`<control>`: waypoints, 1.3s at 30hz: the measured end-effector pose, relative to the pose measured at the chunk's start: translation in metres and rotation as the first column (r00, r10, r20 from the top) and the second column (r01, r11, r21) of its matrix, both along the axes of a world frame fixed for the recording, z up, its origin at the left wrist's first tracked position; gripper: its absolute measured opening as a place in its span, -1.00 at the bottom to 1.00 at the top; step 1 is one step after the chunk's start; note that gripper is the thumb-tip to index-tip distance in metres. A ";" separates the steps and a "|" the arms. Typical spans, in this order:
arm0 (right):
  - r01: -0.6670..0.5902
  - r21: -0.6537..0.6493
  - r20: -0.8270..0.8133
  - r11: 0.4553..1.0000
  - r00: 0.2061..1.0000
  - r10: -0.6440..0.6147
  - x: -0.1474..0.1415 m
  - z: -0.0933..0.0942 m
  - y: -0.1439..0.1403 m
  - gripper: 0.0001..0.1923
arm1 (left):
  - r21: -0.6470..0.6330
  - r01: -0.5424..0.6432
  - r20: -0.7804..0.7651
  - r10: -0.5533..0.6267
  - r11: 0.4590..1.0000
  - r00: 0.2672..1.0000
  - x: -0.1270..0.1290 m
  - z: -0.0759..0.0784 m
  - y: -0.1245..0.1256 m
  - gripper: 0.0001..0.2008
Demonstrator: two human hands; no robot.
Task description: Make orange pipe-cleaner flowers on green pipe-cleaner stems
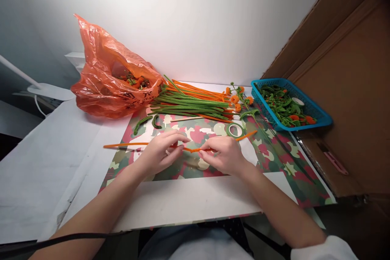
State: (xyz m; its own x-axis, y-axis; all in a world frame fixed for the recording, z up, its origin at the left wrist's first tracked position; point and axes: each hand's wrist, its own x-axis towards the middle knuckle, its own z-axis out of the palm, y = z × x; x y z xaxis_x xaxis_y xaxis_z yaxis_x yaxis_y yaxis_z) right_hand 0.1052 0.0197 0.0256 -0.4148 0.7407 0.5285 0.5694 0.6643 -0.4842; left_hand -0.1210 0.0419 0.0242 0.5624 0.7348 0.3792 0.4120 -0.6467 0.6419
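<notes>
An orange pipe cleaner [191, 150] runs sideways through both of my hands, bent or twisted in the short stretch between them. My left hand [163, 149] pinches it; a long straight end sticks out leftward past the wrist. My right hand [224, 152] grips it with thumb and forefinger, and the other end shows beyond the knuckles. Just behind my right hand lies a roll of green tape [235, 130]. Two short curved green pieces [142, 124] rest behind my left hand. A thin wooden stick [187, 119] lies in front of the bundle of green pipe cleaners [191, 103].
An orange plastic bag [103, 77] with orange and green pieces stands at the back left. Orange pipe cleaners [198, 91] lie behind the green ones. Orange flowers on stems [234, 99] lie near a blue basket [317, 124] of green pieces. A pink cutter [335, 162] sits on cardboard at right.
</notes>
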 end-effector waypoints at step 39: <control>0.011 0.297 0.177 0.955 0.982 -0.067 -0.014 -0.006 -0.005 -0.75 | -0.722 -0.028 0.102 0.146 0.691 0.984 0.006 0.016 -0.008 -0.62</control>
State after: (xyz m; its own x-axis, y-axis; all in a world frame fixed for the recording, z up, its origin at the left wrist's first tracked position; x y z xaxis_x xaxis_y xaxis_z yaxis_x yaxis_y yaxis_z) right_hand 0.0914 0.0150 0.0191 -0.4987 0.5817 0.6426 0.6581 0.7366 -0.1561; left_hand -0.1154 0.0336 0.0405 0.4659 0.8587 -0.2136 0.3107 0.0673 0.9481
